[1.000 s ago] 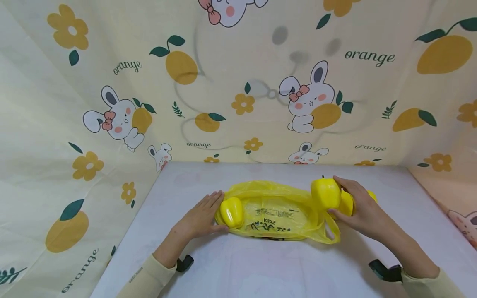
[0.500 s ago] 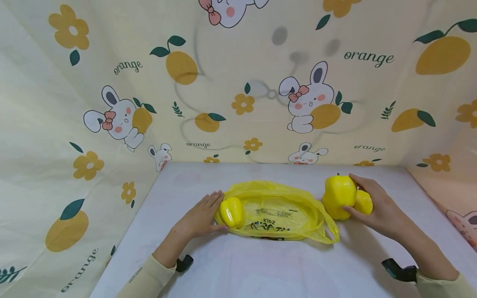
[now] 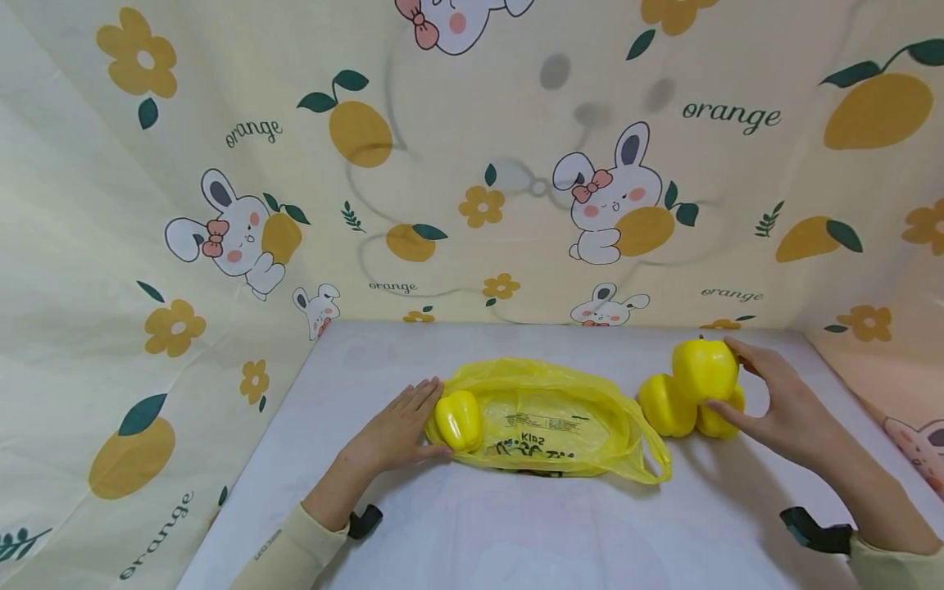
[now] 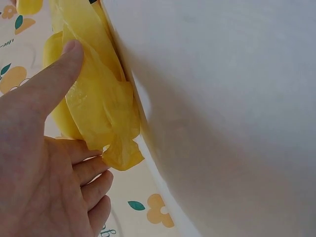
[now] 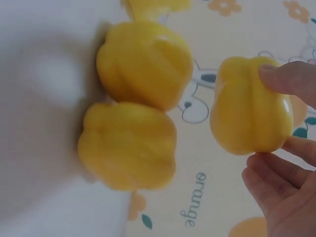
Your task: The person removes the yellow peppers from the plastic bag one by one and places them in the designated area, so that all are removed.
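In the head view my right hand point(image 3: 782, 397) holds a yellow bell pepper point(image 3: 704, 370) between thumb and fingers. The right wrist view shows this held pepper point(image 5: 252, 106) raised away from two others. Those two, a left pepper point(image 3: 666, 406) and a right pepper point(image 5: 131, 145), sit side by side on the table. A yellow plastic bag point(image 3: 546, 410) with printed lettering lies flat, its handle loop toward the right. Another bell pepper point(image 3: 459, 420) is at the bag's left end. My left hand point(image 3: 394, 430) rests against that end, fingers extended, its thumb point(image 4: 61, 69) along the plastic.
The white tabletop point(image 3: 509, 533) extends in front of the bag. A printed cloth point(image 3: 457, 246) with bunnies and oranges rises behind and at both sides. Each wrist wears a black camera mount, such as the right mount point(image 3: 814, 533).
My right hand has moved right with its pepper, away from the bag's handle loop to above the two table peppers. My left hand, the bag and its pepper have stayed put.
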Action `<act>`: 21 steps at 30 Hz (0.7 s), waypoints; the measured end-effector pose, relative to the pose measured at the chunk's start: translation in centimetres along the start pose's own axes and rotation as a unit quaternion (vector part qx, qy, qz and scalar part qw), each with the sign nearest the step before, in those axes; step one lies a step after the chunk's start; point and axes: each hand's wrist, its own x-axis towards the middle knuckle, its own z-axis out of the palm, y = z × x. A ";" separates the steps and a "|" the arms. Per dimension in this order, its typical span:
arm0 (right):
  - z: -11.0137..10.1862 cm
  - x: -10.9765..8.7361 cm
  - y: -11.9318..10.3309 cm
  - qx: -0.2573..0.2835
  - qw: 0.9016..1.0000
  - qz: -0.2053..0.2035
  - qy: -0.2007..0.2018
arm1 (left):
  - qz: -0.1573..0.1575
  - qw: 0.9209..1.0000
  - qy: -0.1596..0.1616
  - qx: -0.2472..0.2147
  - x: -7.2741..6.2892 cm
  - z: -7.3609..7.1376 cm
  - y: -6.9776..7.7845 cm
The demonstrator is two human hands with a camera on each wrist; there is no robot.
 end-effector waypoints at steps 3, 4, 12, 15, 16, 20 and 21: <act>-0.4 -0.2 0.5 -0.004 1.000 0.002 0.005 | 0.001 1.000 0.001 -0.004 -0.1 -0.1 0.1; -0.5 -0.2 0.7 -0.006 1.000 0.003 0.006 | 0.001 1.000 0.001 -0.004 -0.1 -0.1 0.1; -1.4 -0.3 2.1 -0.010 0.999 -0.015 0.029 | 0.001 1.000 0.001 -0.004 -0.1 -0.1 0.1; -1.8 -0.3 2.4 -0.003 1.000 -0.014 0.027 | 0.000 1.000 0.000 -0.002 -0.1 -0.1 0.1; -1.9 -0.3 2.5 0.001 1.000 -0.011 0.026 | -0.001 1.000 0.000 -0.002 -0.1 -0.1 0.1; -2.3 -0.6 2.9 0.015 1.000 0.015 0.015 | -0.002 1.000 -0.001 -0.002 -0.1 -0.1 0.2; -2.3 -0.7 3.0 0.017 1.000 0.023 0.013 | -0.002 1.000 -0.001 -0.002 -0.1 -0.1 0.2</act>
